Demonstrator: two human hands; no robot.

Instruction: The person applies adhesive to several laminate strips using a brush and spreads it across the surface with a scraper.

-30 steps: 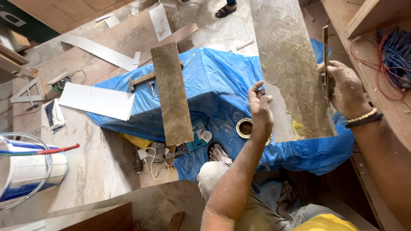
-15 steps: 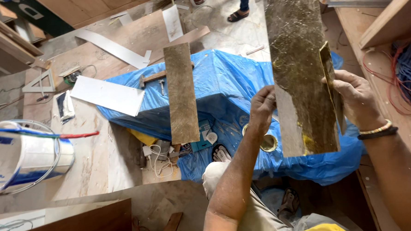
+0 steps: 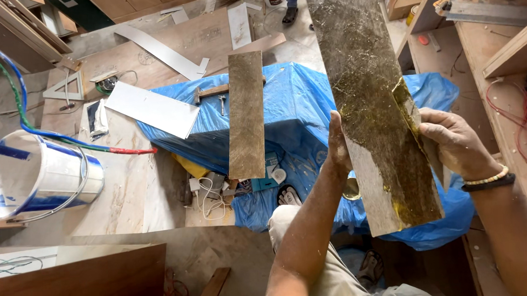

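The person holds a long glue-smeared board upright in the air over the blue tarp. The left hand braces its left edge with fingers wrapped behind, while the right hand pinches the right edge. It looks stiff, fairly light and probably sticky on its face, so the bare edges seem the best places to hold it.
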